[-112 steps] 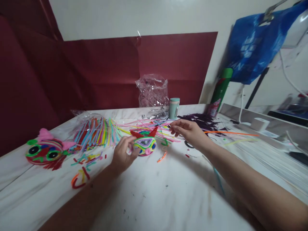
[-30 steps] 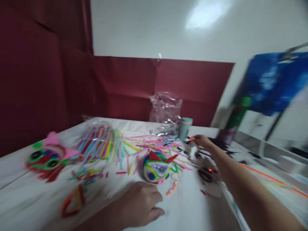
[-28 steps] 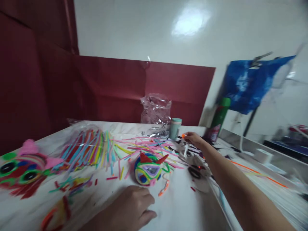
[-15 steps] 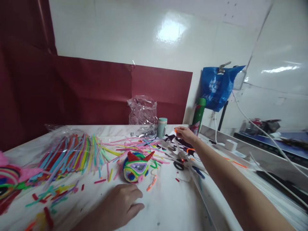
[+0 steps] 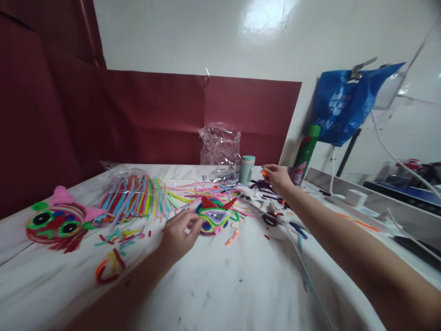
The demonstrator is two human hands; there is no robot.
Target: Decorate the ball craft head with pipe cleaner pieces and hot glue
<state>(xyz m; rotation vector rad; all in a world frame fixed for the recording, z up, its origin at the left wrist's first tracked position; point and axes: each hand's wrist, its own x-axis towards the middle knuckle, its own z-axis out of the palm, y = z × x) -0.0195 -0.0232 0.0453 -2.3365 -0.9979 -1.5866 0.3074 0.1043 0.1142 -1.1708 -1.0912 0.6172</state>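
Note:
My left hand point(image 5: 181, 232) is at the left side of a ball-shaped animal figure point(image 5: 216, 215) covered in coloured pipe cleaners, with red pointed ears and a pink nose. Its fingers are curved and apart; they overlap the figure's left edge, and whether they touch it I cannot tell. Farther back, my right hand point(image 5: 278, 178) is closed in a pinch on a small orange piece point(image 5: 264, 173), mostly hidden by the fingers. Below that hand lie dark purple scraps point(image 5: 261, 185), a glue gun point(image 5: 274, 212) with a small glowing light, and black-handled scissors point(image 5: 269, 219).
A second, fish-like figure point(image 5: 58, 223) sits at the left. Bundled pipe cleaners point(image 5: 132, 197) and cut pieces point(image 5: 120, 236) cover the left side. A lidded cup point(image 5: 247, 170), a crumpled plastic bag point(image 5: 220, 147) and a green can point(image 5: 306, 151) stand behind. A cord point(image 5: 310, 276) runs down the right.
The view has shifted, showing more of the left figure. My left hand has gone forward to the ball-shaped figure. My right hand still pinches the orange piece near the purple scraps.

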